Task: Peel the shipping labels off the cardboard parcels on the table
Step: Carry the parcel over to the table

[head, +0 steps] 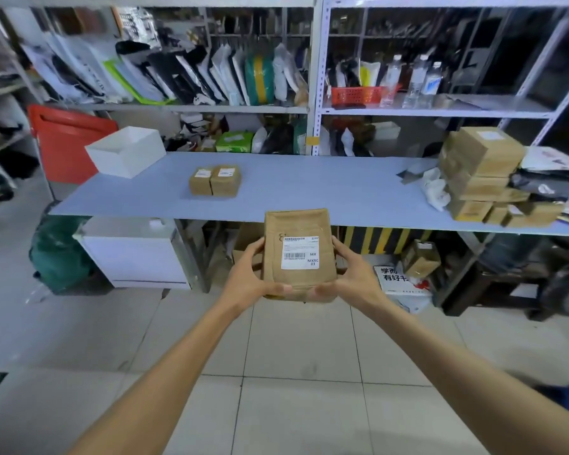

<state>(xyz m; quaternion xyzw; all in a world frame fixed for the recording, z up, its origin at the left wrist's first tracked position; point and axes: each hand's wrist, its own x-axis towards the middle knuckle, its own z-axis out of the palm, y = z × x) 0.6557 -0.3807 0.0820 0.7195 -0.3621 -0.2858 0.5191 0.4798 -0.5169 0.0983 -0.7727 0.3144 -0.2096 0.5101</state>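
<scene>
A brown cardboard parcel [296, 224] was held up in the air, just in front of the near edge of the table [309, 185] and not touching it. It was flat and almost square, with rough paper skin and soft corners. A smooth white label [300, 254] with a black barcode was stuck flat on its front. The left hand [247, 274] gripped the parcel's left side and the right hand [355, 274] gripped its right side, fingers curled round the edges and thumbs at the bottom. The table was long, with a flat, smooth, pale blue top. In the middle of the table two small parcels [215, 180] sat side by side, touching, each with a white label on top. At the right end of the table a pile of parcels [480, 172] was stacked up, brown and boxy. At the left end of the table sat a white box [125, 151] with its top open. Behind that end stood a big red bin [66, 142] of shiny plastic. On the shelf above the far side of the table was a red basket [357, 95] full of little holes; what lay inside it could not be seen. Clear bottles [421, 77] stood just beside it.
</scene>
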